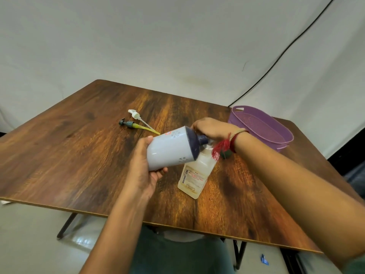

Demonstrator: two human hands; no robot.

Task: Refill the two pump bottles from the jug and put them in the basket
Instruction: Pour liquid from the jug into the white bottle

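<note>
My left hand (142, 171) grips the base of a white bottle (169, 148) with a dark blue shoulder and neck. That bottle is tipped on its side, its open neck over the mouth of a clear bottle (194, 175) holding pale yellow liquid. The clear bottle stands slightly tilted on the wooden table (79, 147). My right hand (215, 129) is curled round the clear bottle's top, where the two necks meet; the mouth itself is hidden. A dark pump head (128, 123) with a yellow-green tube and a white pump head (135, 115) lie loose at the back. The purple basket (276, 123) stands at right.
A black cable (276, 62) runs down the white backdrop to the table's far right corner. The table's near edge is just in front of my body. A small blue scrap (264, 261) lies on the floor at right.
</note>
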